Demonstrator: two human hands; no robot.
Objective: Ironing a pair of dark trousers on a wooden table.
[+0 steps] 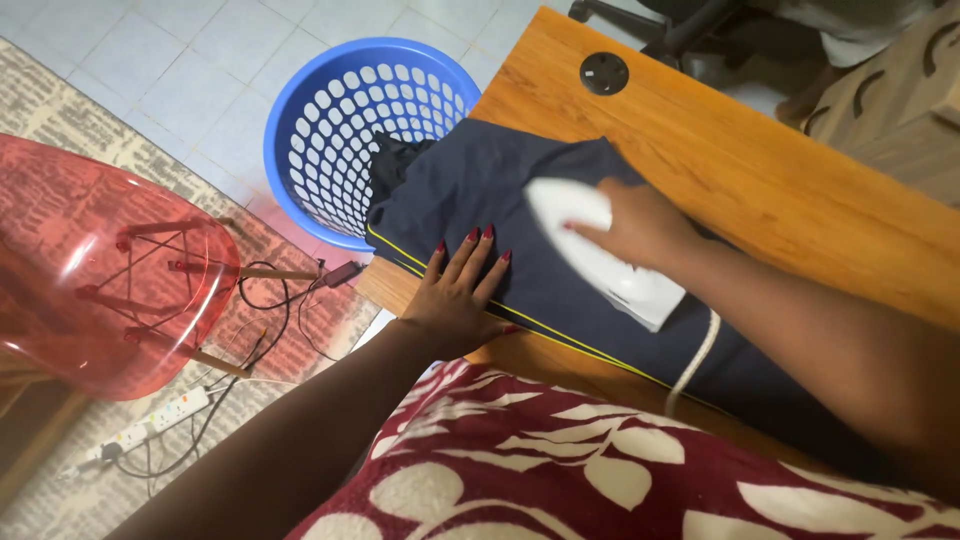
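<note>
A dark navy garment with a thin yellow stripe along its edge lies spread on a wooden table. My left hand rests flat on the near edge of the garment, fingers apart. On top of the cloth, my right hand grips a white clothes iron. The iron's white cord trails toward me over the garment.
A blue perforated laundry basket holding dark cloth stands on the floor at the table's left end. A translucent red chair sits at left over a patterned rug, with a white power strip and black cables beneath it. An office chair base stands behind the table.
</note>
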